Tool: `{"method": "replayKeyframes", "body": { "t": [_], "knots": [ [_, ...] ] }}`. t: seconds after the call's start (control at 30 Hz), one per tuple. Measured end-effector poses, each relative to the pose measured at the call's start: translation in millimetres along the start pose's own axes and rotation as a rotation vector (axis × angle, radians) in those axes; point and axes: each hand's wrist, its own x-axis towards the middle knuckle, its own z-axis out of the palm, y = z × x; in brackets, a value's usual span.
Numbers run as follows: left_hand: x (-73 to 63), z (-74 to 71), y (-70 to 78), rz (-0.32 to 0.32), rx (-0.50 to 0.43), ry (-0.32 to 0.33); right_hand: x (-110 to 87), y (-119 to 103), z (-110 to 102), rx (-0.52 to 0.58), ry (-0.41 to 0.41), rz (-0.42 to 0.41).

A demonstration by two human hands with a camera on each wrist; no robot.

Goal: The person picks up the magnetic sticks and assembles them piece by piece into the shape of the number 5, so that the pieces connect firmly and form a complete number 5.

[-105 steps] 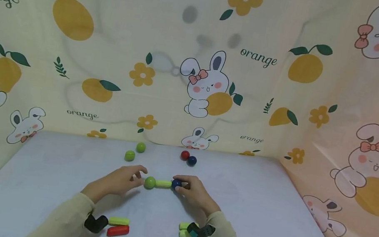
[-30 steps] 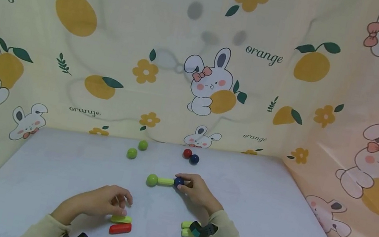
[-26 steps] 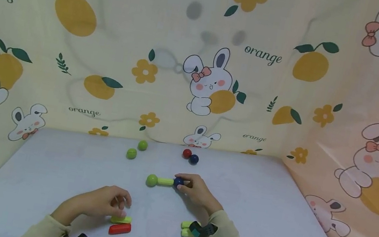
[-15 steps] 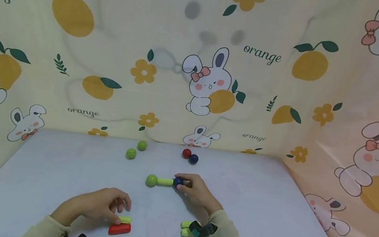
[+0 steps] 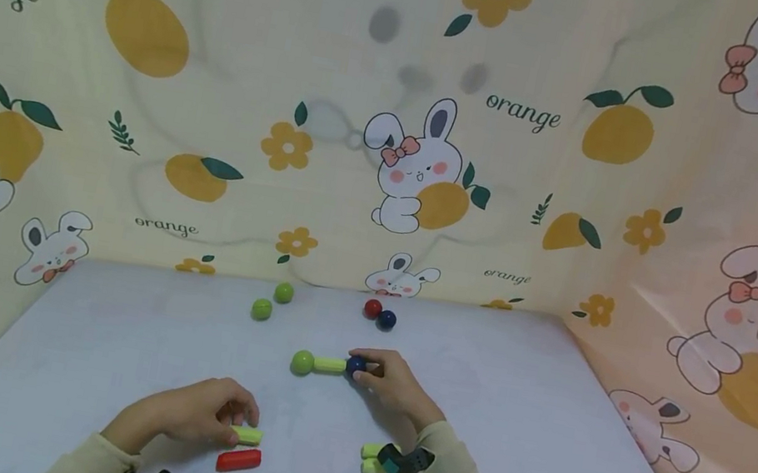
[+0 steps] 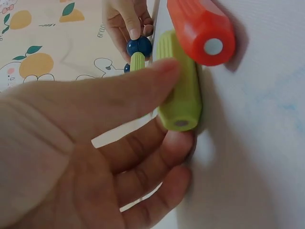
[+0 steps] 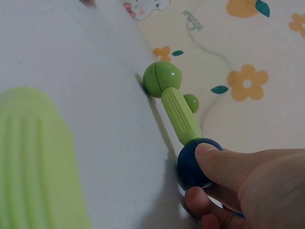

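My left hand (image 5: 204,409) pinches a yellow-green magnetic rod (image 6: 183,98) between thumb and fingers, low at the table. A round metal disc shows in the rod's near end. Just in front of it lies a red magnetic rod (image 5: 239,460), apart from it. My right hand (image 5: 398,388) holds a dark blue ball (image 7: 193,164) between thumb and fingers. That ball is joined to one end of another yellow-green rod (image 7: 180,114), whose other end bears a green ball (image 5: 303,362). The joined piece lies level across the middle of the table.
Two more green balls (image 5: 261,309) sit at the back left. A red ball (image 5: 373,309) and a second dark blue ball (image 5: 386,320) touch at the back centre. Under my right wrist lie two yellow-green rods (image 5: 373,467), partly hidden. A patterned cloth (image 5: 350,54) stands behind the white table (image 5: 512,429).
My left hand has left the green ball, come back toward me and taken hold of the yellow-green rod, drawing it slightly off the red one. My right hand stays on the blue ball.
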Motion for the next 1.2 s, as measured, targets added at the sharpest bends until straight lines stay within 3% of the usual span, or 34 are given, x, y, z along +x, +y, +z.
{"method": "replayKeyframes", "body": {
  "t": [0.3, 0.57, 0.93, 1.2],
  "knots": [
    [2.3, -0.7, -4.6, 0.007, 0.035, 0.063, -0.7, -1, 1, -0.004, -0.002, -0.002],
    [3.1, -3.8, -2.6, 0.1, -0.077, 0.058, -1.6, -1, 1, 0.014, -0.008, -0.001],
    [19.5, 1.8, 6.8, 0.133, -0.166, 0.101, -2.9, 1, 0, 0.009, -0.006, 0.0],
    [33.3, 11.4, 14.9, 0.02, -0.245, 0.15, -2.4, -1, 0, -0.001, 0.002, 0.014]
  ]
}}
